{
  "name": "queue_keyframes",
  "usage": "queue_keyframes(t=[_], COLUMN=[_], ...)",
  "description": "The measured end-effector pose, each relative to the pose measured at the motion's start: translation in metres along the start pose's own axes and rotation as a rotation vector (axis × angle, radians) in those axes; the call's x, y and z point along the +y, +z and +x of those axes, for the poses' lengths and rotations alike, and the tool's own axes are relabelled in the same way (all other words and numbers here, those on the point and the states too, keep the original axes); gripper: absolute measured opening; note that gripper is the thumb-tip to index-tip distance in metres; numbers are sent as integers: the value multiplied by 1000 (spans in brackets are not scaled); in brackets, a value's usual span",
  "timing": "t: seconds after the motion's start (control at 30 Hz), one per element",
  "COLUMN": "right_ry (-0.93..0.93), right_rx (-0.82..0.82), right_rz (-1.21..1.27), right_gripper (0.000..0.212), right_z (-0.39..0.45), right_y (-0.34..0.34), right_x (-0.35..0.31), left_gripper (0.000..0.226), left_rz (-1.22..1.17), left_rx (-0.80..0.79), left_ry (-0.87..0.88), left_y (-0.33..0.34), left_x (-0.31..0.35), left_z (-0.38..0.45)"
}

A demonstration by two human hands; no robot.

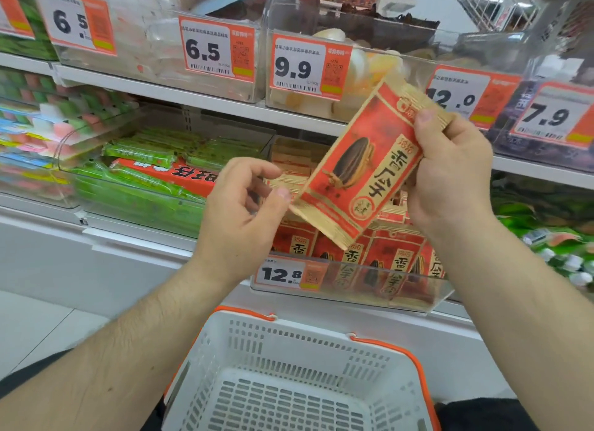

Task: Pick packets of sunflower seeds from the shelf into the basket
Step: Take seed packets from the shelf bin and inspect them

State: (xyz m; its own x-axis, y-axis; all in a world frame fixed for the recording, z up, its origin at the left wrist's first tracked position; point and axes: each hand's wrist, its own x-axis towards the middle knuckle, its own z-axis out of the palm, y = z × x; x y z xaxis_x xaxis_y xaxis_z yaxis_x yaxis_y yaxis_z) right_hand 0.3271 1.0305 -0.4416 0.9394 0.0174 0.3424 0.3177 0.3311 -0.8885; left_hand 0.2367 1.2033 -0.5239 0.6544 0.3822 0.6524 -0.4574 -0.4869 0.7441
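Observation:
My right hand (pixel 450 176) grips a red and tan sunflower seed packet (pixel 363 170) by its upper right edge and holds it tilted in front of the shelf. My left hand (pixel 244 205) is just left of the packet, fingers loosely curled, thumb tip at the packet's lower left corner, holding nothing. Behind and below the held packet, a clear bin (pixel 440 297) holds several more seed packets (pixel 395 263) standing upright, with a 12.8 price tag on its front. A white basket (pixel 205 366) with orange handles sits below my arms; nothing lies in its visible part.
Green snack packs (pixel 144 186) fill the clear bin left of the seeds. The shelf above carries clear bins of sweets with price tags 6.5, 9.9 (pixel 299 70) and 7.9. More green packs lie at the right. White shelf edges run across the view.

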Motion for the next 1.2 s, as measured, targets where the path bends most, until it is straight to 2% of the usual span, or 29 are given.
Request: queue_keyframes(t=[0.1, 0.23, 0.33, 0.43, 0.6, 0.8, 1.0, 1.2], right_ry=[44, 44, 77, 153, 233, 292, 372, 449], right_rx=[-110, -245, -318, -303, -254, -216, -204, -275], right_rz=[-102, -321, -348, -359, -502, -586, -577, -554], right_gripper=[19, 18, 14, 13, 13, 24, 42, 36], right_z=[-16, -41, -53, -59, -62, -67, -71, -66], right_y=[-12, -33, -44, -53, -74, -93, -110, -111], right_x=[11, 29, 39, 49, 64, 81, 82, 74], left_gripper=[22, 13, 14, 13, 17, 30, 19, 24], left_rz=[-171, -381, -489, -481, -513, -474, -506, -575], left_rx=[-24, -167, -254, -293, -467, -501, -470, -390], left_ry=[-152, -366, -519, -652, -948, -1013, -1031, -1069], left_y=[9, 31, 44, 49, 55, 67, 80, 85], left_x=[13, 24, 23, 16, 5, -3, -5, -9], left_z=[-8, -25, -37, -43, -43, -51, -54, -60])
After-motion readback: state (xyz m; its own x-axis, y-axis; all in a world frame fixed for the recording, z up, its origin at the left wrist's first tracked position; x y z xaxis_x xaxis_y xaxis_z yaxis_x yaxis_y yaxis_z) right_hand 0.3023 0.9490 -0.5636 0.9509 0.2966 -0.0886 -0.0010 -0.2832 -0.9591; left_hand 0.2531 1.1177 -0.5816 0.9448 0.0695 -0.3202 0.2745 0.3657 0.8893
